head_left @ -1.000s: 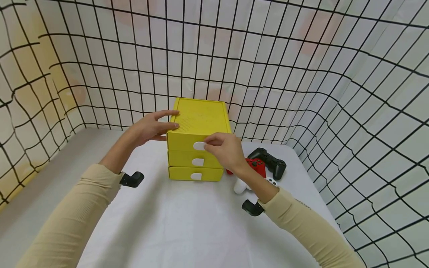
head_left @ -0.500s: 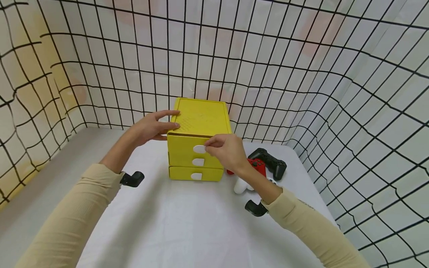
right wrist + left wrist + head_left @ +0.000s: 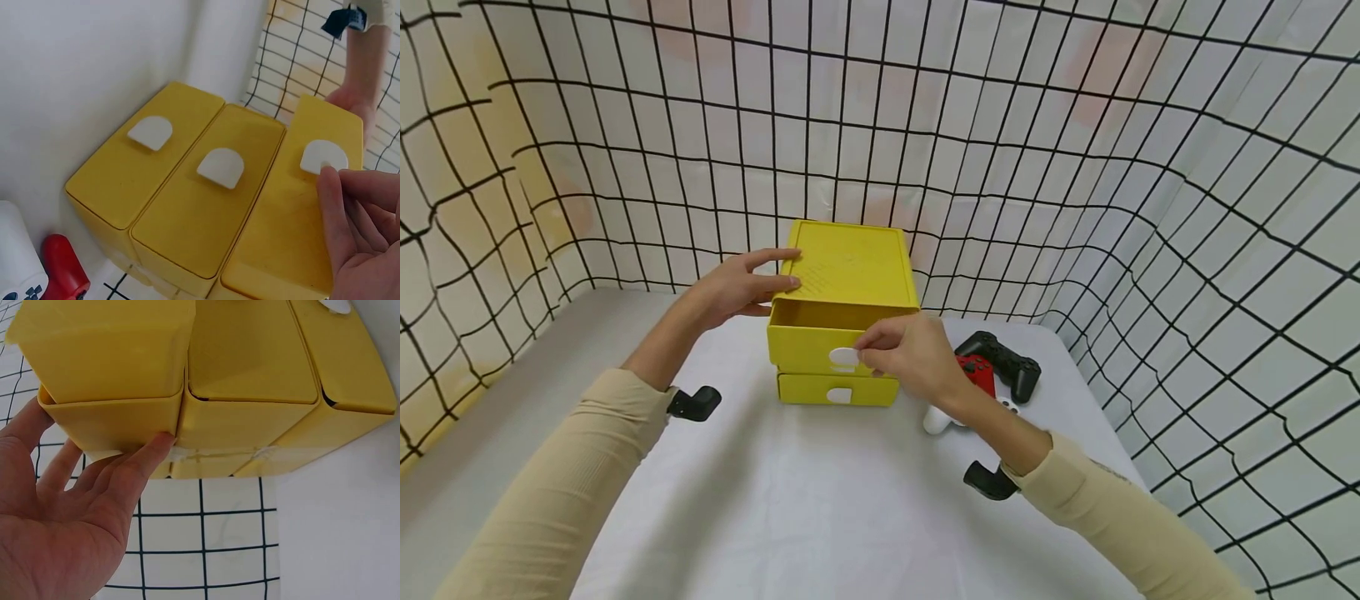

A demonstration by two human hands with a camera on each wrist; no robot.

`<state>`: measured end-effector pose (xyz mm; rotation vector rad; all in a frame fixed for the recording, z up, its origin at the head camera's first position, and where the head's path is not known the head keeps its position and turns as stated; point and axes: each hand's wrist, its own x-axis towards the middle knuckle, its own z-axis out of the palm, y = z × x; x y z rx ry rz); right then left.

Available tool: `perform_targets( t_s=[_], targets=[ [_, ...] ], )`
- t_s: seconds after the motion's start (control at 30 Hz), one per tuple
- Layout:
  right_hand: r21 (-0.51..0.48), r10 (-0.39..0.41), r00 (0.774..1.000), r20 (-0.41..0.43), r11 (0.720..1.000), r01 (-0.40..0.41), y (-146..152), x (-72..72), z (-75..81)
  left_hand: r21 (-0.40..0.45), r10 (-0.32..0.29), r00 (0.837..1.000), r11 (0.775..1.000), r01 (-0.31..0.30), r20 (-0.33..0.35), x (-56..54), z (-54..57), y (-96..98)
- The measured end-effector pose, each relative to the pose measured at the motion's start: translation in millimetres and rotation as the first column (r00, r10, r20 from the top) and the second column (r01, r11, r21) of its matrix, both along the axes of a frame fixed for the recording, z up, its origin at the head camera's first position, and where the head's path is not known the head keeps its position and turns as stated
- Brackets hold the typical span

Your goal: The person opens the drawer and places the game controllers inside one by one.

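Observation:
A yellow box with three drawers point(image 3: 850, 262) stands on the white table. Its top drawer point(image 3: 797, 344) is pulled part way out, and the visible inside shows only bare yellow. Between thumb and forefinger, my right hand point(image 3: 921, 354) pinches the white rounded tab point(image 3: 322, 155) on that drawer's front. My left hand point(image 3: 730, 287) rests on the box's left upper edge, some fingers on the lid and others along the side wall. The middle drawer point(image 3: 209, 194) and the bottom drawer point(image 3: 805, 389), each with a white tab, are closed.
Right of the box lie a black game controller point(image 3: 1000, 358), a red one point(image 3: 977, 372) and a white one point(image 3: 936, 420), partly hidden by my right arm. Black netting point(image 3: 880, 121) over white sheeting encloses the table point(image 3: 820, 500) at back and sides.
The top drawer was closed a second ago and has slid out toward me, with my right hand pinching its tab throughout. The left hand has stayed on the box.

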<state>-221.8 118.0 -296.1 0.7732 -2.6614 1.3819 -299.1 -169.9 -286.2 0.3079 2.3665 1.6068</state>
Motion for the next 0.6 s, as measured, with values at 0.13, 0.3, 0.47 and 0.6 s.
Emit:
perform_targets(
  t_s=[0.13, 0.3, 0.47, 0.6],
  targets=[
    [0.022, 0.021, 1.0, 0.007, 1.0, -0.022, 1, 9.5, 0.9, -0.003, 0.0, 1.0, 1.0, 0.0, 0.002, -0.4, -0.8, -0.1],
    [0.002, 0.05, 0.998, 0.038, 0.999, -0.05, 3, 20.2, 1.1, -0.017, 0.011, 1.0, 1.0, -0.011, -0.004, -1.2, -1.3, -0.1],
    [0.01, 0.058, 0.997, 0.055, 0.998, -0.059, 4, 29.6, 2.7, -0.017, 0.02, 1.0, 1.0, -0.02, 0.004, -1.6, -1.3, -0.4],
    [0.016, 0.067, 0.994, 0.083, 0.998, -0.069, 5, 36.3, 3.7, -0.018, 0.03, 1.0, 0.999, -0.03, 0.009, -1.9, -1.5, 0.1]
  ],
)
